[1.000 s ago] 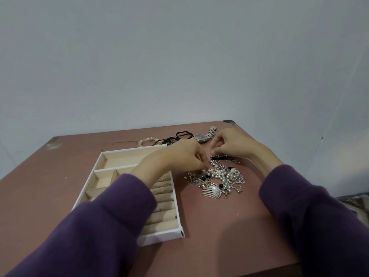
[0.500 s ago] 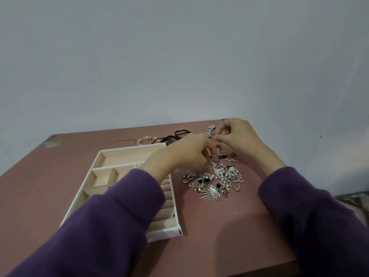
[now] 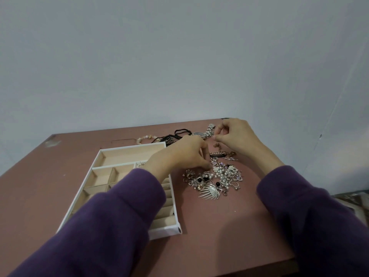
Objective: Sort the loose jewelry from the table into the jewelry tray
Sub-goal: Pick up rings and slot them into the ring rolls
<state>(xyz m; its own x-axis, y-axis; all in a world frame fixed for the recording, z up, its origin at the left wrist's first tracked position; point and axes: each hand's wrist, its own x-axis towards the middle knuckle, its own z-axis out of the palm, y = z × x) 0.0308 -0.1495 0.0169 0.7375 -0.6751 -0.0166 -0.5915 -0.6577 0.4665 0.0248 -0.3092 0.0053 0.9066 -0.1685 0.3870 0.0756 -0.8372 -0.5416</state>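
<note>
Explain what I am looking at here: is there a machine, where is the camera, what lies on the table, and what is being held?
There is no machine: a person in purple sleeves works with bare hands. The picture comes from a camera worn on the head, looking forward and down. On the brown table lies a white jewelry tray with beige compartments, partly under the left forearm. Right of it is a tangled jewelry pile of pearls and silver pieces; a watch, black cords and a beaded bracelet lie farther back. The right hand pinches a small piece, too small to name. The left hand has curled fingers at the pile's edge; whether it grips anything is hidden.
</note>
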